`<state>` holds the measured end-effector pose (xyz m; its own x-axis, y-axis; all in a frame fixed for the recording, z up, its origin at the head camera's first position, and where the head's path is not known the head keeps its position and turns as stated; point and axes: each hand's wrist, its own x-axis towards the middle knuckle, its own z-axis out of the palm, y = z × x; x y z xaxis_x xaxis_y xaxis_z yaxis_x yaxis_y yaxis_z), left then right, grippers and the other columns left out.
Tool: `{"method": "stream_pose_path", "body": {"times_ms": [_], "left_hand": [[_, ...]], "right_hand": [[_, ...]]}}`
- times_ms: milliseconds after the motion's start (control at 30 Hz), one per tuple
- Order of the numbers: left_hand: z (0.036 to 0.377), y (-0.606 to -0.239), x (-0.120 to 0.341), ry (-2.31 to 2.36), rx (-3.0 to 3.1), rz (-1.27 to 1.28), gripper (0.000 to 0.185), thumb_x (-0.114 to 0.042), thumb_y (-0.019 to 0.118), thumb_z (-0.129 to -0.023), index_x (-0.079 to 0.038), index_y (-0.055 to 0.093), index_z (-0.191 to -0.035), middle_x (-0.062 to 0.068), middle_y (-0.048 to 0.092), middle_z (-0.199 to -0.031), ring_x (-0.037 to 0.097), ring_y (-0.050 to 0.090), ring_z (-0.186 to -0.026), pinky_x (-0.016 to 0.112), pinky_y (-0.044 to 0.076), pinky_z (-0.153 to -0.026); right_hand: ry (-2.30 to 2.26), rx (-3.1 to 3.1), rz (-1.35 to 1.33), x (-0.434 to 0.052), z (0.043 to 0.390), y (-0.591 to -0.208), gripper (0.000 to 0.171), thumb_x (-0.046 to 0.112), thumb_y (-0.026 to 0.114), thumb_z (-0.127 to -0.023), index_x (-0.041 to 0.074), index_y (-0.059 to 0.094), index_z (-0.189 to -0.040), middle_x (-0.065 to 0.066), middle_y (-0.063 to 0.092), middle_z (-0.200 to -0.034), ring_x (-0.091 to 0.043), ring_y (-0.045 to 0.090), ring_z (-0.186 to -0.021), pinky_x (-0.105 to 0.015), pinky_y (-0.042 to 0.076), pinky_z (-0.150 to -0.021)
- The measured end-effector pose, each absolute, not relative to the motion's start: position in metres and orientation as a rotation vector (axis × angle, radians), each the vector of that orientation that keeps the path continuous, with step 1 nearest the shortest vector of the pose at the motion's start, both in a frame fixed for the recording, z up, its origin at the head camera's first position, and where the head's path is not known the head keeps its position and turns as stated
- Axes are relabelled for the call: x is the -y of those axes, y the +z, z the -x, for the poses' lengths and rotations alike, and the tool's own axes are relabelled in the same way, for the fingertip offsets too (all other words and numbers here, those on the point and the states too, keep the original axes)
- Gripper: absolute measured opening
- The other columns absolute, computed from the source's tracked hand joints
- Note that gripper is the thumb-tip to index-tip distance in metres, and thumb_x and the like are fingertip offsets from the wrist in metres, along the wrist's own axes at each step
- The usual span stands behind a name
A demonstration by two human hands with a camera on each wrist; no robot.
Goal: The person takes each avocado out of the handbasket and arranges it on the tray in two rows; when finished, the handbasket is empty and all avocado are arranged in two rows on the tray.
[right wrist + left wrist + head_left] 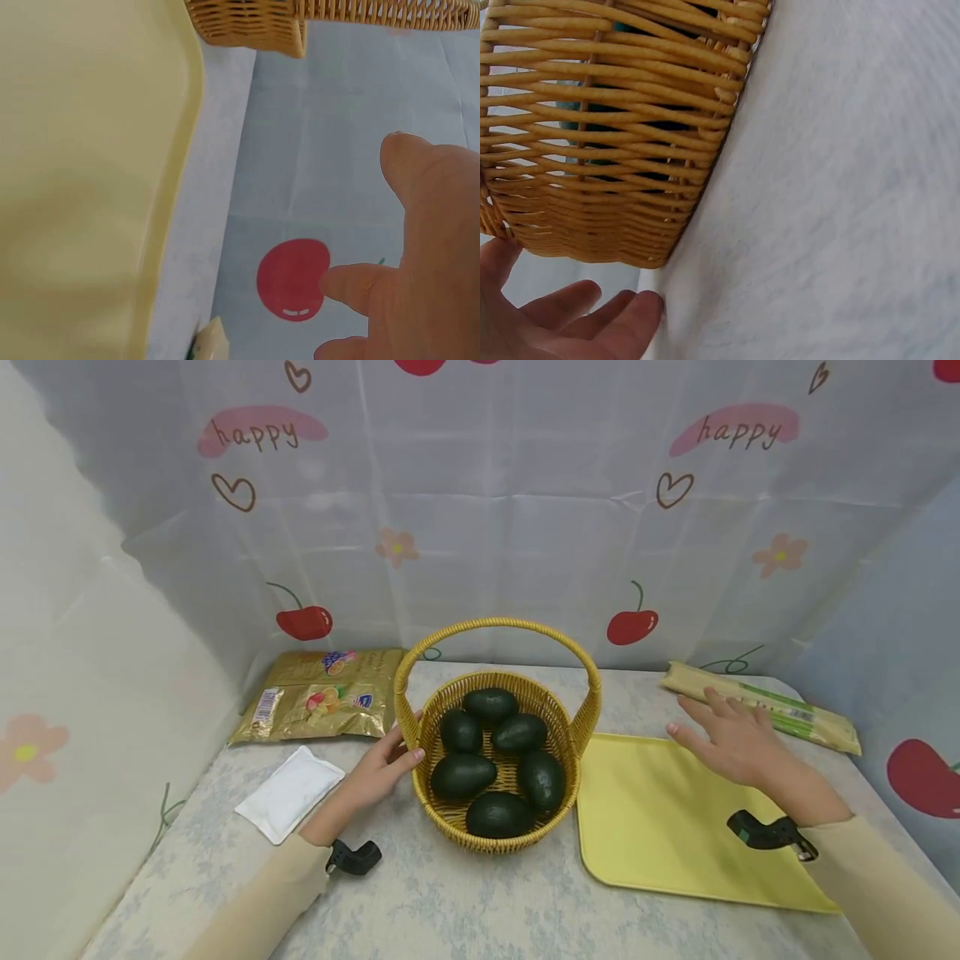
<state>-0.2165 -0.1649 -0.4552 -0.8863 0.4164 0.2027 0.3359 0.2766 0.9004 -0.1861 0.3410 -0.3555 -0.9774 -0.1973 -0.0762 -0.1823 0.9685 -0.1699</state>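
A round wicker basket [497, 752] stands at the middle of the tabletop [420, 893]. It is woven of golden-yellow cane, with an open lattice wall and a tall arched handle [498, 627] spanning it from left to right. Inside lie six dark green avocados [462, 775], smooth-skinned and pear-shaped, packed close and touching one another. In the left wrist view the weave shows as horizontal strands round upright ribs, with dark fruit visible through the gaps.

The left hand [381, 768] rests against the basket's left wall, fingers relaxed and lightly spread, the fingertips at the rim; it does not clasp anything. The right hand [726, 737] hovers flat and released, fingers extended, over the far right corner of a pale yellow tray [660, 827], which lies just right of the basket. Whether that hand touches the tray cannot be told.

Beyond the right hand, at the far right edge, lies a long narrow packet [795, 714] with green print. At the far left lies a gold foil bag [322, 693], and nearer, left of the left hand, a small white pouch [288, 792]. A cloth backdrop [525, 510] printed with cherries and hearts hangs behind.
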Motion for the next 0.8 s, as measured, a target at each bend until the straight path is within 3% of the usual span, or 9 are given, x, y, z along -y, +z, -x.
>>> {"method": "stream_pose_path", "body": {"times_ms": [100, 200, 633, 800], "left_hand": [[0.216, -0.458, 0.162, 1.770, -2.409, -0.702, 0.063, -0.008, 0.053, -0.104, 0.000, 0.025, -0.161, 0.030, 0.032, -0.161, 0.052, 0.046, -0.138, 0.030, 0.050, -0.105], [0.214, -0.459, 0.160, 1.849, -2.315, -0.640, 0.064, -0.007, 0.051, -0.105, -0.003, 0.023, -0.162, 0.032, 0.032, -0.161, 0.052, 0.045, -0.139, 0.025, 0.051, -0.099], [0.214, -0.464, 0.158, 1.985, -2.142, -0.542, 0.064, -0.008, 0.049, -0.105, -0.006, 0.021, -0.162, 0.033, 0.032, -0.159, 0.041, 0.045, -0.138, 0.028, 0.056, -0.093], [0.213, -0.463, 0.157, 1.984, -2.150, -0.551, 0.063, -0.009, 0.049, -0.106, -0.005, 0.021, -0.162, 0.034, 0.031, -0.159, 0.038, 0.046, -0.138, 0.028, 0.056, -0.094]], "right_hand": [[-0.242, -3.033, 0.311, -0.335, 0.182, -0.353, 0.077, 0.059, 0.038, -0.105, 0.003, 0.035, -0.158, -0.042, 0.019, -0.160, -0.068, 0.020, -0.140, -0.085, 0.009, -0.107], [-0.246, -3.039, 0.330, -0.329, 0.178, -0.350, 0.076, 0.058, 0.039, -0.105, 0.003, 0.035, -0.158, -0.041, 0.019, -0.160, -0.066, 0.020, -0.141, -0.084, 0.009, -0.108], [-0.288, -3.055, 0.474, -0.303, 0.163, -0.342, 0.069, 0.053, 0.047, -0.104, 0.009, 0.040, -0.157, -0.036, 0.023, -0.162, -0.061, 0.025, -0.145, -0.079, 0.013, -0.113], [-0.366, -3.040, 0.551, -0.291, 0.156, -0.335, 0.066, 0.049, 0.050, -0.104, 0.012, 0.040, -0.157, -0.034, 0.026, -0.162, -0.058, 0.029, -0.145, -0.076, 0.025, -0.112]]}}
